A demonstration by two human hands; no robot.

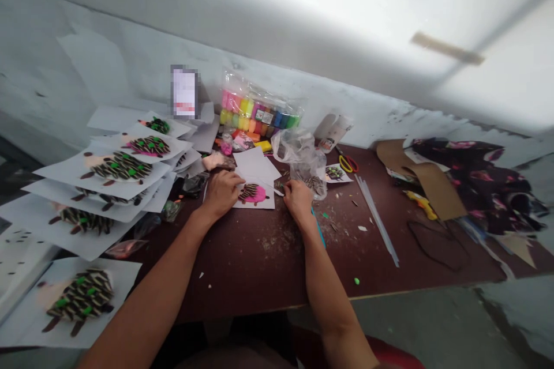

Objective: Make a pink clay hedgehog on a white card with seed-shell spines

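Note:
On the brown table lies a white sheet of paper (267,203) with a pink clay hedgehog (259,194) on it, its upper left part covered in striped dark and pale spikes. My left hand (223,191) holds the sheet at its left edge, fingers bent close to the hedgehog. Just right of the sheet, my right hand (298,199) is closed in a pinch; what its fingertips hold is too small to make out. Behind it sits a clear plastic bag (315,180) with small striped pieces like the spikes.
Sheets with spiky hedgehogs (121,168) are stacked at left. A pack of coloured clay (259,115) leans against the wall, near a phone-like screen (185,92). Rightward lie scissors (347,164), glue sticks (377,222), a yellow glue gun (422,204) and dark flowered cloth (489,184).

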